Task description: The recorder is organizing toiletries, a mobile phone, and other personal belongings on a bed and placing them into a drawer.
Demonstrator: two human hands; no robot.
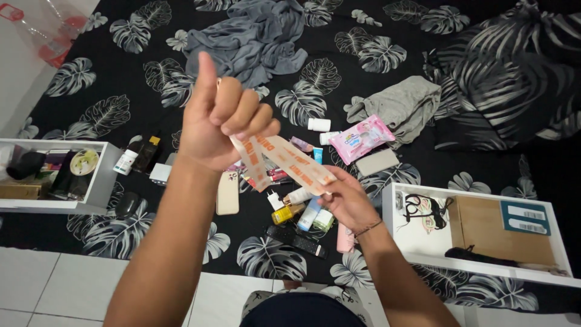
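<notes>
surface: a black bedsheet [242, 42] printed with pale grey-white tropical leaves, spread flat and slightly creased; soft cloth, matte.
floor: white glossy tiles [54, 284] along the near edge, with thin grout lines.
far cloth: a crumpled blue-grey garment [254, 36] lies far centre; a lighter grey bundle of fabric [402, 103] lies far right of middle.
left hand: the left hand [221, 124] is raised, thumb pointing up, the other fingers curled shut around one end of a white strap [284, 160] with orange lettering.
right hand: the right hand [345, 197] sits lower and to the right, fingertips pinched on the other end of the same strap; a thin bracelet circles its wrist.
strap: flat, woven-looking ribbon, held in the air between the two hands above the middle of the sheet, folded back on itself near the left hand.
under the hands: small bottles and tubes, a yellow-capped bottle [282, 214], a dark remote control [296, 240], a pale phone [228, 192] face down.
far right of hands: a pink soft packet [360, 138] and a small white jar [319, 125].
left drawer: a white boxy drawer [100, 181] holding dark items.
right drawer: a white drawer [478, 263] holding a brown cardboard box [484, 227] and black cords.
far left corner: a clear plastic container with red parts [45, 30].
</notes>
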